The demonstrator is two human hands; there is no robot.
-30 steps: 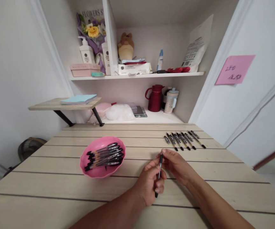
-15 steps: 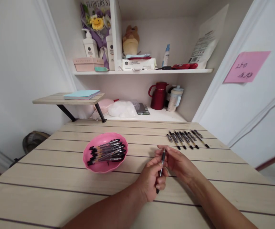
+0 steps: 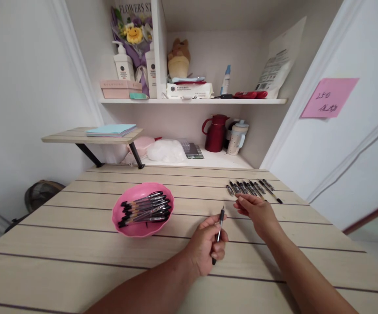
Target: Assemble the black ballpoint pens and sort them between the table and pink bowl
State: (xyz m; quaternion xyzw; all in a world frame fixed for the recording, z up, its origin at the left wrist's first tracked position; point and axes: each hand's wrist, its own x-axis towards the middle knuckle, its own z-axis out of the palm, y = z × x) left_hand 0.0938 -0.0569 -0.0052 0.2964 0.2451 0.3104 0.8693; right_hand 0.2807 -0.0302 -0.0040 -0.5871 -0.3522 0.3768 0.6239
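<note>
My left hand (image 3: 207,246) is closed around a pen (image 3: 220,231) with a clear barrel and black grip. The pen tilts upward, its thin point at the top and its black end below the fingers. My right hand (image 3: 257,213) is up and to the right of that point, apart from it. Its thumb and fingers are pinched together; whatever they may hold is too small to make out. Just beyond these fingers lies a row of pens and pen parts (image 3: 249,187), partly covered by the hand. A pink bowl (image 3: 116,218) holding several black-ended pens (image 3: 148,208) stands to the left.
The slatted wooden table (image 3: 87,244) reaches back to a white cabinet. A small raised shelf (image 3: 58,136) with blue paper (image 3: 112,129) stands at the back left. Behind the table are a red jug (image 3: 215,134), a pale cup (image 3: 237,139) and a white plastic bag (image 3: 166,151).
My right hand has moved away from the pen's tip, up and right toward the row, with its fingers pinched. My left hand still holds the pen in nearly the same place.
</note>
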